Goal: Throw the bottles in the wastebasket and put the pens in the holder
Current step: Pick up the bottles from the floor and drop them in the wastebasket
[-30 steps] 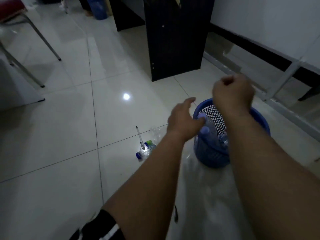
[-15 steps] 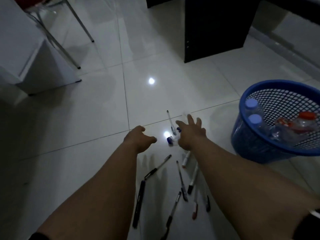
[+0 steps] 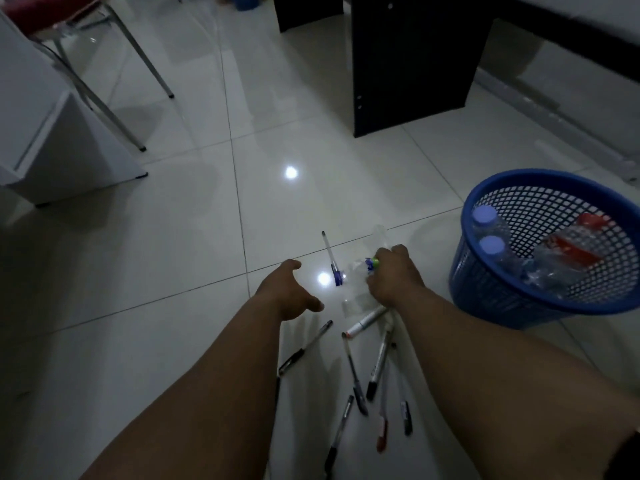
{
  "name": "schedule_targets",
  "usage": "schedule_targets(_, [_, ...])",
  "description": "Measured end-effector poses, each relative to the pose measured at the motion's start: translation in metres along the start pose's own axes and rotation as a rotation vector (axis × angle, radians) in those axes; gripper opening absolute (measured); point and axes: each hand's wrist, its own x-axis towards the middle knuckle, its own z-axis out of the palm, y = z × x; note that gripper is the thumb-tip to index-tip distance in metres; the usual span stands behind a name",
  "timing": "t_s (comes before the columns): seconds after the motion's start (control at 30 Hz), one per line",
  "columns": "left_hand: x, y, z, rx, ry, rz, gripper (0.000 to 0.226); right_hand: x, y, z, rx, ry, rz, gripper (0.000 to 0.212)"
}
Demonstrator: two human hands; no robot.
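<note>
Glossy pale floor tile (image 3: 173, 258) carries everything in reach, with hard light spots on it. My right hand (image 3: 393, 278) is curled over a clear plastic bottle (image 3: 356, 271) lying on its side, fingers closing around its body; whether the grasp is fully set I cannot tell. My left hand (image 3: 287, 296) hovers just beside it, fingers spread and holding nothing. I judge the bottle empty, light and thin-walled: it will dent under pressure and slide on the tile, so the hold belongs around the mid-body or the stiffer neck near its green cap (image 3: 373, 261), with moderate squeeze. To the right of my grip stands the blue wastebasket (image 3: 485, 299), already holding several bottles. A clear pen (image 3: 329, 252) lies just beyond my grip, close against the bottle, and a scatter of pens (image 3: 363, 375) lies nearer me, under my forearms. These are stiff, thin and prone to roll; pinch each at mid-barrel. No holder is in view.
</note>
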Motion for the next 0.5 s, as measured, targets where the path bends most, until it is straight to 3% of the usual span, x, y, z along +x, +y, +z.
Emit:
schedule_targets(0.13, [-0.002,0.015,0.007,0.008,0.007,0.030,0.110,-0.009,-0.032,-0.038,0.201,0.195,-0.109,0.034])
schedule_targets(0.27, [-0.004,0.031,0.014,-0.008,0.006,0.067,0.109,-0.022,-0.059,-0.091,0.365,0.505,-0.216,0.031])
schedule_targets(0.4, [-0.008,0.051,0.025,-0.049,-0.008,0.135,0.107,-0.032,-0.056,-0.151,0.464,0.834,-0.078,0.038])
schedule_targets(0.5, [-0.017,0.072,0.030,-0.050,-0.018,0.204,0.106,-0.041,-0.031,-0.182,0.528,0.936,0.119,0.051])
